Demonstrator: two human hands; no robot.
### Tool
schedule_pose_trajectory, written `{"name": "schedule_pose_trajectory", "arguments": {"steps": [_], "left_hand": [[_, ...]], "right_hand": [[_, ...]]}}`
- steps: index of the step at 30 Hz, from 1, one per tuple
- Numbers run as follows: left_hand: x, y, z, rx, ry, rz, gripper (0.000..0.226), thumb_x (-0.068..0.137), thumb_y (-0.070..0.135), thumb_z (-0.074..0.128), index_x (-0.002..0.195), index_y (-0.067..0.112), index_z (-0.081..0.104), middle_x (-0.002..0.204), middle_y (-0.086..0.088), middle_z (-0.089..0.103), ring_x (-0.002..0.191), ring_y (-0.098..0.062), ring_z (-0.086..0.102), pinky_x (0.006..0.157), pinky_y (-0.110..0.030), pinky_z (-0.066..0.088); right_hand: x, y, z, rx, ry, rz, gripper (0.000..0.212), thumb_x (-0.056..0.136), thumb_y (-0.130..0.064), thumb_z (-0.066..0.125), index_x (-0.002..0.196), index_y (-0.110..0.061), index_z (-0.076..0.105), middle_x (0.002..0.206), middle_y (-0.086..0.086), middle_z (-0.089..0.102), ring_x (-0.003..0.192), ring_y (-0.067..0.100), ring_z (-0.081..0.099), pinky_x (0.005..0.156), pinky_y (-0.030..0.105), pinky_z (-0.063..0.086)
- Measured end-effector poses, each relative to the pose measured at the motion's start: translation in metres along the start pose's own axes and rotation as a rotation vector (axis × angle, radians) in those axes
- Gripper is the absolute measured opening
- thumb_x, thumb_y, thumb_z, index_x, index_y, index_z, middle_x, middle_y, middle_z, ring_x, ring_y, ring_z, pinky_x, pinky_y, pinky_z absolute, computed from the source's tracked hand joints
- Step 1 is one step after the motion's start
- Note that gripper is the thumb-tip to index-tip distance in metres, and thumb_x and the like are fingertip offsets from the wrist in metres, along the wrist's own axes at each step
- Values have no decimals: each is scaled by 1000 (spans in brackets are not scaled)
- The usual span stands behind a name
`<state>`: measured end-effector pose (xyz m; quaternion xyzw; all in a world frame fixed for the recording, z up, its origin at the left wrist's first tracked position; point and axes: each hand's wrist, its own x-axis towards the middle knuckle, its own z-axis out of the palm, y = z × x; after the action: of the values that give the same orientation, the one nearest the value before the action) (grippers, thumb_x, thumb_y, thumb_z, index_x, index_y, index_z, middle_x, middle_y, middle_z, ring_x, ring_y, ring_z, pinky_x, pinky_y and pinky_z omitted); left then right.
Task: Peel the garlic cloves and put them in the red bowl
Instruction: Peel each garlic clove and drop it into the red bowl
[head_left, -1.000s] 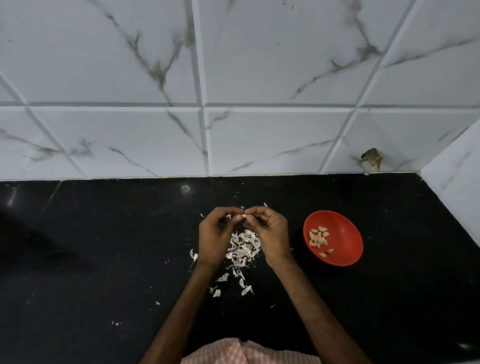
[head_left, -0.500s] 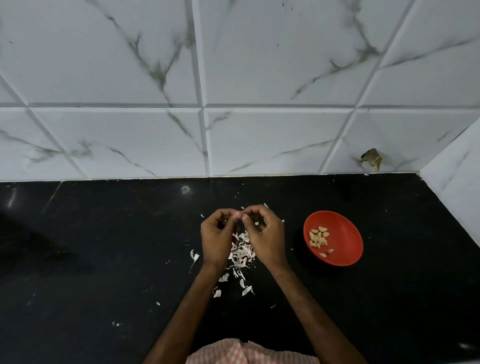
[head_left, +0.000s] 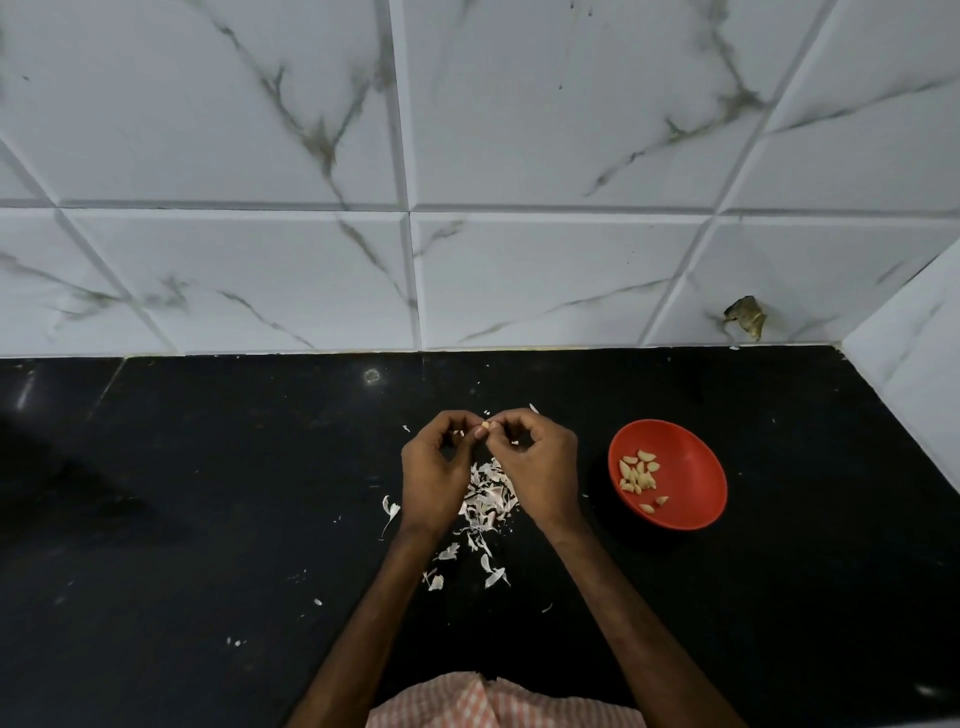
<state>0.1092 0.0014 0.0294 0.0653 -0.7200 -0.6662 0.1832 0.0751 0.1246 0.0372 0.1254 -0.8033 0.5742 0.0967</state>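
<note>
1. Garlic clove (head_left: 485, 425): it sits pinched between both hands, held up over the far end of the pile of skins (head_left: 488, 501) on the black desk (head_left: 208, 493). We see only a small pale tip, so we cannot tell its long axis, nor whether any skin is left on it.
2. Our left hand (head_left: 434, 475) has thumb and forefinger curled tight on the clove from the left. Our right hand (head_left: 540, 470) does the same from the right, so both grips close on the one clove and neither is open. The other fingers of each hand curl in loosely.
3. The red bowl (head_left: 693, 457) lies on the desk to the right of the grip, well apart from the clove and near the right hand, with nothing standing between them. We judge that the right hand is better placed to carry the clove across.
4. Peeled cloves (head_left: 638, 474) lie in a cluster in the bowl's left part, which leaves its right part bare for the drop.
5. We can read no brand, label or writing on the bowl, the desk, the tiled wall (head_left: 519, 260) or the checked cloth (head_left: 498, 701) at the near edge.
</note>
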Motion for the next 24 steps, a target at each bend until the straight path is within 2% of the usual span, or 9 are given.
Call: {"name": "schedule_pose_trajectory", "arguments": {"steps": [4, 7, 10, 12, 14, 16, 18, 21, 24], "left_hand": [[0, 0, 3, -12, 8, -3, 13, 94, 3, 67, 96, 15, 71, 91, 1, 74, 83, -17, 71, 73, -29, 57], [0, 1, 4, -42, 9, -37, 14, 96, 3, 65, 100, 15, 72, 91, 0, 74, 74, -12, 68, 59, -21, 52], [0, 1, 3, -101, -12, -52, 17, 94, 1, 66, 103, 15, 70, 96, -4, 73, 81, -20, 68, 54, -20, 51], [1, 0, 2, -142, -10, -52, 19, 92, -2, 67, 104, 12, 69, 98, -8, 71, 83, -23, 67, 56, -19, 51], [2, -1, 2, -186, 1, -53, 20, 92, -4, 68, 105, 11, 69, 99, -9, 72, 86, -22, 69, 57, -19, 52], [2, -3, 0, -202, 6, -61, 19, 92, -2, 68, 104, 12, 70, 98, -7, 73, 87, -20, 70, 57, -19, 52], [2, -4, -2, -197, 9, -74, 17, 92, 0, 69, 104, 11, 70, 97, -6, 74, 84, -18, 70, 55, -19, 50], [2, -4, -2, -216, 24, -111, 15, 93, 1, 69, 106, 9, 71, 93, -8, 73, 69, -16, 63, 44, -25, 47], [2, -7, -4, -227, 36, -119, 19, 93, 2, 69, 110, 10, 70, 92, -10, 73, 65, -16, 59, 43, -26, 48]], "right_hand": [[1, 1, 2, -23, 18, -14, 2, 87, -11, 73, 87, -12, 73, 82, -6, 72, 77, 14, 69, 71, 34, 58], [0, -2, 4, -1, 46, -6, 3, 89, -7, 72, 88, -10, 72, 81, -5, 71, 76, 11, 68, 69, 22, 55], [-1, -5, 5, 33, 62, 35, 4, 90, -6, 72, 90, -9, 73, 79, -9, 70, 76, 6, 68, 69, 15, 52], [-1, -6, 6, 93, 39, 94, 8, 92, -7, 70, 91, -14, 73, 78, -10, 71, 78, 7, 70, 71, 23, 58], [-1, -5, 6, 147, 9, 159, 10, 94, -9, 69, 92, -18, 72, 83, -7, 73, 80, 13, 72, 72, 38, 63], [0, -4, 5, 169, -12, 197, 10, 95, -10, 67, 91, -18, 72, 85, -4, 74, 81, 18, 73, 71, 45, 63], [1, -5, 4, 171, -27, 213, 11, 95, -11, 66, 90, -19, 72, 84, -2, 75, 81, 19, 73, 69, 42, 63], [1, -4, 3, 215, -22, 253, 10, 95, -11, 66, 91, -17, 72, 87, 2, 74, 83, 21, 73, 64, 37, 63], [2, 3, 1, 210, 1, 245, 6, 95, -9, 68, 94, -13, 72, 90, 2, 73, 84, 20, 72, 63, 33, 62]]}}
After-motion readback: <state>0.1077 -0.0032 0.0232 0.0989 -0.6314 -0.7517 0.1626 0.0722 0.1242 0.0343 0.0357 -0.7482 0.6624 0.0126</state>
